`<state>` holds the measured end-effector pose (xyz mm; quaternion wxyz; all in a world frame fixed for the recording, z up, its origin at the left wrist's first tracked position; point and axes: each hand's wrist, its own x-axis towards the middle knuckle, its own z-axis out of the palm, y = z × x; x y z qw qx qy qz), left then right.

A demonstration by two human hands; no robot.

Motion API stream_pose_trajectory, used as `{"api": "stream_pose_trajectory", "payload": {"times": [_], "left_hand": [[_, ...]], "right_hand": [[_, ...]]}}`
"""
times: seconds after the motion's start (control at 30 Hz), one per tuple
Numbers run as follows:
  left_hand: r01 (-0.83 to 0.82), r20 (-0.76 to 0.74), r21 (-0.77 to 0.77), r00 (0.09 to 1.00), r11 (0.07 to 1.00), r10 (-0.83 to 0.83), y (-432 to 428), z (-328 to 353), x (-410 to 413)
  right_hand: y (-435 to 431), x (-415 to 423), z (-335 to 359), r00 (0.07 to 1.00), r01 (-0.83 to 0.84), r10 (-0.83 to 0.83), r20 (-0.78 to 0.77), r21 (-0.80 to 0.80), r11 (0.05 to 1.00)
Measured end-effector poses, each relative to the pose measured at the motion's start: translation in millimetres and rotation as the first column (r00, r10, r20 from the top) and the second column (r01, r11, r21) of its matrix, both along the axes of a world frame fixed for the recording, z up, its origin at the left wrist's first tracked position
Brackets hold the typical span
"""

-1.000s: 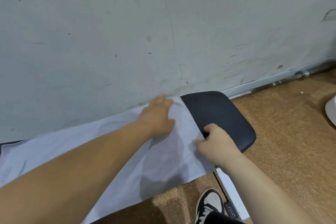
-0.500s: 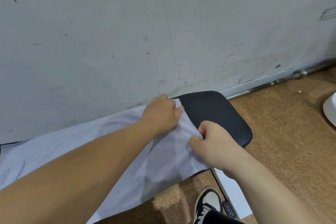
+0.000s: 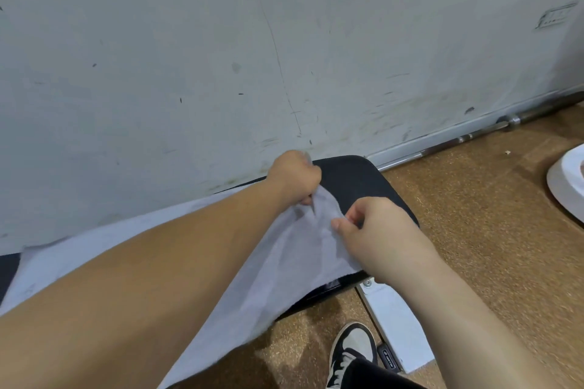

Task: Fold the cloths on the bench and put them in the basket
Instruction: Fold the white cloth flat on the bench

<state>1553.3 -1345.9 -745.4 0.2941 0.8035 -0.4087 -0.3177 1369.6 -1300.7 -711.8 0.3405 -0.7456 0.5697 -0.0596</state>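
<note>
Scuffed grey wall (image 3: 189, 41), speckled brown floor (image 3: 480, 230)

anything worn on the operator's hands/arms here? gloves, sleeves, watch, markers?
Nothing worn in view. The left hand and right hand are bare: no gloves, rings or tracking markers. Both forearms are uncovered up to the frame edge, with no sleeve cuff, watch or wristband visible.

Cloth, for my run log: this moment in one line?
left hand grips cloth corner | right hand pinches edge | cloth lies on bench
</note>
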Motion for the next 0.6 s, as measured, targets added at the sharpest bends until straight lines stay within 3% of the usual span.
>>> {"api": "stream_pose_trajectory", "payload": {"times": [0.07, 0.13, 0.27, 0.4, 0.6], "left_hand": [[-0.083, -0.245, -0.142, 0.968, 0.986, 0.047, -3.6, 2.1, -7.5], [-0.152, -0.336, -0.224, 0.939, 0.963, 0.070, -1.3, 3.0, -9.4], [-0.226, -0.316, -0.239, 0.938, 0.944, 0.145, 20.9, 3.8, 8.5], [-0.267, -0.276, -0.231, 0.940, 0.936, 0.200, 65.1, 13.6, 48.8], [-0.367, -0.239, -0.218, 0.919, 0.904, 0.315, 148.8, 36.6, 124.3]], "right_hand": [[-3.9, -6.6, 6.0, 0.999, 0.037, -0.036, 0.014, -0.060, 0.998], [-5.5, -10.3, 9.0, 0.998, 0.056, -0.053, 0.031, -0.105, 0.993], [7.5, 2.6, 12.1, 0.995, -0.017, 0.025, 0.100, -0.083, 0.996], [33.3, 38.4, 21.3, 0.952, -0.149, 0.131, 0.275, 0.043, 0.988], [87.3, 115.6, 29.6, 0.898, -0.357, 0.300, 0.322, 0.136, 0.924]]}}
